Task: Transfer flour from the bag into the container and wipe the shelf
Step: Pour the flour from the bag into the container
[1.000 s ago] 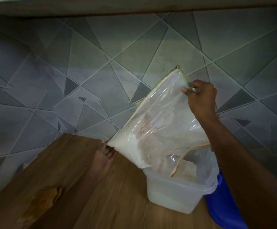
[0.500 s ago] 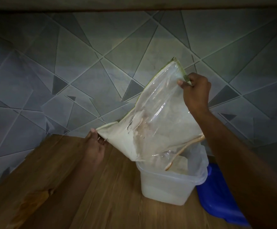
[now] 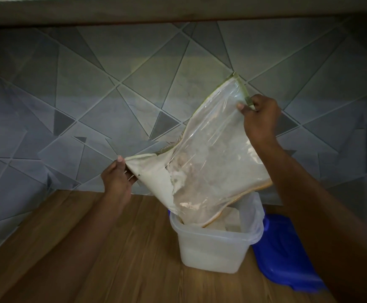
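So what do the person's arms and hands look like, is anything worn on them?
Both forearms are bare as far as the picture shows: no sleeves, gloves, watch or bracelets. The left hand and right hand show no rings that I can make out, though the light is dim. The nails look short and unpainted.

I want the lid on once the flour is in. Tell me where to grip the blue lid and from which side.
Grip the lid by its near edge, coming from the right. It lies flat on the wooden shelf, right of the container, which hides part of its left edge, so the near edge is free. Both hands are busy: the left hand and right hand hold the bag.
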`<act>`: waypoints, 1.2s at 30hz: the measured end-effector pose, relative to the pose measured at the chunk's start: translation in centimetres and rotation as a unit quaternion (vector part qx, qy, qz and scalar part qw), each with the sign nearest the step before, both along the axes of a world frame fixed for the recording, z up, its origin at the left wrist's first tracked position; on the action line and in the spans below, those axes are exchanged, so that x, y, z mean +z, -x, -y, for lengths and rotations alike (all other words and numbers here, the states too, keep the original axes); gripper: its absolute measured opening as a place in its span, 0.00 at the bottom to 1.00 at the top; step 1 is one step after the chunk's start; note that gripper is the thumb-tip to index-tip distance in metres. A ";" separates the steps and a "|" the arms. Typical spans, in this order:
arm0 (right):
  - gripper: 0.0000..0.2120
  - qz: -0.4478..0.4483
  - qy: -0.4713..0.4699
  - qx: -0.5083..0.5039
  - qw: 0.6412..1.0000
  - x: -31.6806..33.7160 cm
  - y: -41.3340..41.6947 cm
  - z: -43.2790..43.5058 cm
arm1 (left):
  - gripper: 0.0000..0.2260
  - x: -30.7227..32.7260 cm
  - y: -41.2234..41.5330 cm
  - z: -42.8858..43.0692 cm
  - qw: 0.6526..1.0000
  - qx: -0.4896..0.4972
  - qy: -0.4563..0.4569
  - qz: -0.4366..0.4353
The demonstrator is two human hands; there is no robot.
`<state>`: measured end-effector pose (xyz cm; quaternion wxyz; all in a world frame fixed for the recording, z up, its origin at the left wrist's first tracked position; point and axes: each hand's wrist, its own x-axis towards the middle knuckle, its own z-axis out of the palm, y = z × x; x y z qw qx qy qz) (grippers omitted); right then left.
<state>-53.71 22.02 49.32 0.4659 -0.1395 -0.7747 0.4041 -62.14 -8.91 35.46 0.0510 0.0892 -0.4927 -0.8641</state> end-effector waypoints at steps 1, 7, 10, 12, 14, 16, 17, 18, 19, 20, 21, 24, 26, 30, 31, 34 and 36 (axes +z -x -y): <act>0.07 -0.001 0.006 -0.004 1.000 -0.1 -0.1 -0.4 | 0.11 0.3 0.0 -0.3 1.000 0.002 0.009 -0.006; 0.09 -0.010 0.026 -0.029 0.999 -0.6 -0.8 -2.4 | 0.10 1.8 -0.2 -1.8 0.996 0.019 0.068 -0.046; 0.10 -0.009 0.024 -0.031 0.999 -0.9 -1.5 -3.5 | 0.10 2.3 -0.3 -2.9 0.994 0.029 0.088 -0.055; 0.10 -0.013 0.030 -0.026 0.999 -1.2 -1.9 -4.1 | 0.09 2.6 -0.3 -3.6 0.993 0.040 0.095 -0.052; 0.09 -0.023 0.029 -0.020 0.999 -1.5 -2.4 -4.5 | 0.09 2.8 -0.3 -4.1 0.993 0.051 0.096 -0.049; 0.10 -0.028 0.036 -0.008 0.999 -1.5 -3.0 -4.9 | 0.09 3.0 -0.3 -4.6 0.992 0.059 0.101 -0.050; 0.10 -0.028 0.039 -0.006 0.999 -1.5 -3.3 -5.0 | 0.09 3.3 -0.3 -4.7 0.991 0.059 0.107 -0.053; 0.10 -0.028 0.039 -0.008 0.999 -1.5 -3.6 -5.0 | 0.09 3.5 -0.2 -4.7 0.990 0.056 0.112 -0.058; 0.10 -0.032 0.039 -0.008 0.999 -1.5 -3.9 -5.2 | 0.09 3.7 -0.3 -4.7 0.990 0.050 0.115 -0.064; 0.10 -0.036 0.042 -0.009 0.998 -1.5 -4.0 -5.3 | 0.09 3.9 -0.2 -4.7 0.990 0.041 0.118 -0.068; 0.09 -0.040 0.048 -0.011 0.998 -1.6 -4.1 -5.4 | 0.09 4.0 -0.2 -4.7 0.990 0.034 0.120 -0.071; 0.08 -0.039 0.062 -0.027 0.997 -1.7 -4.5 -5.7 | 0.08 4.5 -0.3 -5.0 0.989 0.024 0.129 -0.066; 0.09 -0.037 0.068 -0.039 0.996 -1.8 -4.8 -5.8 | 0.09 4.9 -0.4 -5.4 0.989 0.019 0.131 -0.062; 0.11 -0.029 0.057 -0.056 0.996 -2.0 -5.3 -6.4 | 0.11 5.7 -0.2 -6.1 0.986 0.028 0.153 -0.058; 0.11 -0.026 0.055 -0.063 0.996 -2.2 -5.3 -6.8 | 0.11 5.9 -0.2 -6.4 0.985 0.032 0.161 -0.060; 0.12 -0.025 0.064 -0.071 0.995 -2.6 -5.6 -7.5 | 0.13 6.4 -0.3 -6.8 0.978 0.049 0.188 -0.072; 0.10 -0.024 0.074 -0.067 0.995 -2.6 -5.9 -7.7 | 0.13 6.8 -0.6 -7.0 0.974 0.060 0.202 -0.080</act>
